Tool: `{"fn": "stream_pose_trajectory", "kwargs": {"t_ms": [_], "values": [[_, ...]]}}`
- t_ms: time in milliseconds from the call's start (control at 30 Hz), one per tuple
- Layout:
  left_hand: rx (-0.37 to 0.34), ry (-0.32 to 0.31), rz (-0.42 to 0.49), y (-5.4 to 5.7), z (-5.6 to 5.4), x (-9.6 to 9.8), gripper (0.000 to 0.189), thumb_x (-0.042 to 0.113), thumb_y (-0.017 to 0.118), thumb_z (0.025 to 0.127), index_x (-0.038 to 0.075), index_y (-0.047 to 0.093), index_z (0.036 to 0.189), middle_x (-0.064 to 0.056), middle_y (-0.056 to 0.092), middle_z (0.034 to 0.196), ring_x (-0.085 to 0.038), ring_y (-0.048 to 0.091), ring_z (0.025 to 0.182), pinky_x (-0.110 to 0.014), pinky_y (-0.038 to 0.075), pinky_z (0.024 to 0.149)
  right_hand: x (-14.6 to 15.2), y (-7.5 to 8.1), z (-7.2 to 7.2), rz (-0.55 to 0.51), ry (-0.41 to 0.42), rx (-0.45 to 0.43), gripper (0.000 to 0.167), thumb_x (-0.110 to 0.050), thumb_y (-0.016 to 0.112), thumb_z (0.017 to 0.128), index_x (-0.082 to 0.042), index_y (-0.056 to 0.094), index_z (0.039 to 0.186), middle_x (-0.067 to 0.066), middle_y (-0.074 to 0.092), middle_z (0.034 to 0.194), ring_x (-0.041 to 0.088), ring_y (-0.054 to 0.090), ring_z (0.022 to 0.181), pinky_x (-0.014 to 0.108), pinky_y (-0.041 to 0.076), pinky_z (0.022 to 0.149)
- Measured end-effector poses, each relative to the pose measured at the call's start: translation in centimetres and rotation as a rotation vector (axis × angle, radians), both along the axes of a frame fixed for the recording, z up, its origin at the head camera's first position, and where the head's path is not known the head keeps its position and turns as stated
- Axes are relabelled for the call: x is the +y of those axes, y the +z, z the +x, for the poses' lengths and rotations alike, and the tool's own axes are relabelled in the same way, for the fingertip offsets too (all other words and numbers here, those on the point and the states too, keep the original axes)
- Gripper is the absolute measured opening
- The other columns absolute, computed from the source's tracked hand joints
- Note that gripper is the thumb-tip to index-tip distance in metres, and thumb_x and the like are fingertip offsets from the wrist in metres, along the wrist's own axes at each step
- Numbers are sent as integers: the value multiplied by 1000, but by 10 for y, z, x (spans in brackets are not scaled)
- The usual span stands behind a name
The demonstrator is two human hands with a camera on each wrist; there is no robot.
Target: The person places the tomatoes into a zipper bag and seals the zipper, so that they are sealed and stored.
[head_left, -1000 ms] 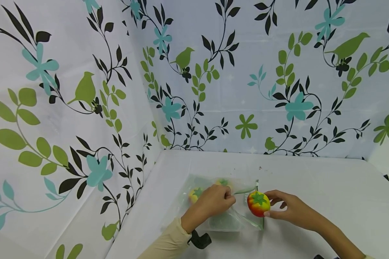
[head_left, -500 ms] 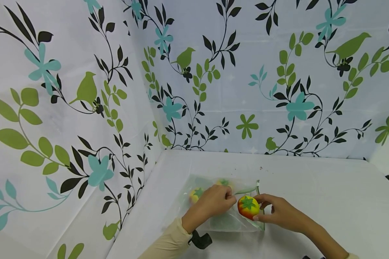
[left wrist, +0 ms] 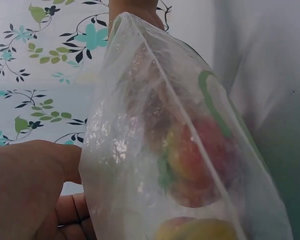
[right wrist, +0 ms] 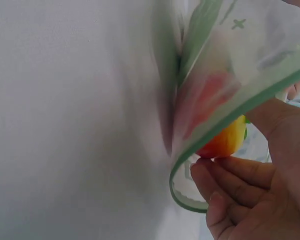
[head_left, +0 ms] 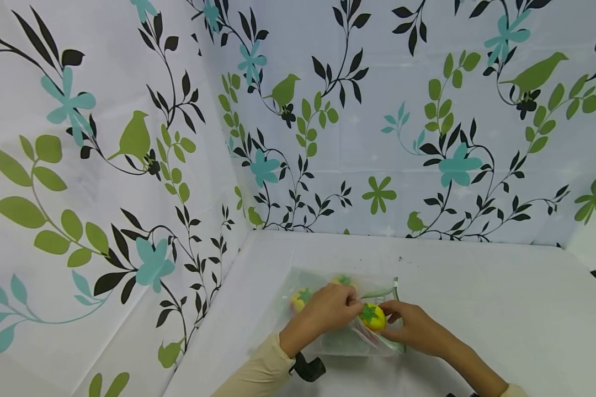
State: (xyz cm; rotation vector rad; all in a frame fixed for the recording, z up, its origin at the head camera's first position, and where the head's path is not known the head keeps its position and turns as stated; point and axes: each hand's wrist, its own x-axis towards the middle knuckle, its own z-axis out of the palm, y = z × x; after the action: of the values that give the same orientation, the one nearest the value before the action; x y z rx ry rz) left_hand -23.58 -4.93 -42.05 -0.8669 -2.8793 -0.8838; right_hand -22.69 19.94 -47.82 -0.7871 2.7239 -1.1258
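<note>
My right hand (head_left: 414,329) holds a red and yellow toy fruit with a green leafy cap (head_left: 373,317) by its right side, within the mouth of a translucent bag (head_left: 335,343). In the right wrist view, the bag's green-trimmed opening (right wrist: 250,102) passes partly in front of this fruit (right wrist: 230,137), with fingertips (right wrist: 205,170) under it. Above the bag, my left hand (head_left: 328,309) pinches its upper rim. Two similar toy fruits lie inside the bag, one at the left (head_left: 300,298) and one farther back (head_left: 344,280). The left wrist view shows blurred fruits (left wrist: 197,165) through the plastic.
A white table (head_left: 491,298) spreads under the bag. Behind it and at its left hang white cloths (head_left: 298,193) printed with leaves, birds and flowers. A black wrist camera mount (head_left: 309,368) sits below the left wrist.
My right hand has moved left with the toy fruit, from outside the bag's opening into its mouth. The left hand has stayed at the bag's rim.
</note>
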Motion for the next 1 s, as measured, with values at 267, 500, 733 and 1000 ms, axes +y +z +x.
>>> {"fn": "stream_pose_trajectory", "kwargs": {"t_ms": [267, 500, 733, 1000], "values": [[-5, -5, 0, -1, 0, -1, 36, 20, 62, 96, 20, 43, 65, 9, 35, 58, -5, 36, 51, -22, 29, 52, -11, -2, 0, -9, -38, 10, 51, -33, 81, 93, -2, 67, 131, 3, 74, 117, 12, 67, 92, 26, 56, 77], [-14, -8, 1, -2, 0, -2, 33, 18, 60, 95, 20, 44, 66, 9, 36, 59, -5, 36, 52, -22, 29, 52, -18, -6, -1, -28, -68, 5, 54, -32, 82, 93, -2, 65, 135, 6, 72, 115, 13, 66, 90, 25, 56, 75], [-2, -8, -4, -2, 1, -2, 33, 19, 61, 94, 20, 44, 66, 9, 36, 59, -5, 34, 51, -22, 29, 51, -25, -10, -1, -66, -151, -2, 52, -29, 85, 90, -4, 59, 127, 13, 71, 118, 15, 68, 90, 29, 57, 77], [18, -11, -16, -1, 1, -1, 33, 18, 60, 94, 20, 43, 65, 10, 35, 57, -4, 32, 50, -22, 27, 50, -34, -11, -3, -117, -239, -73, 37, -24, 86, 89, -7, 58, 104, 8, 72, 107, 19, 72, 92, 33, 59, 73]]}}
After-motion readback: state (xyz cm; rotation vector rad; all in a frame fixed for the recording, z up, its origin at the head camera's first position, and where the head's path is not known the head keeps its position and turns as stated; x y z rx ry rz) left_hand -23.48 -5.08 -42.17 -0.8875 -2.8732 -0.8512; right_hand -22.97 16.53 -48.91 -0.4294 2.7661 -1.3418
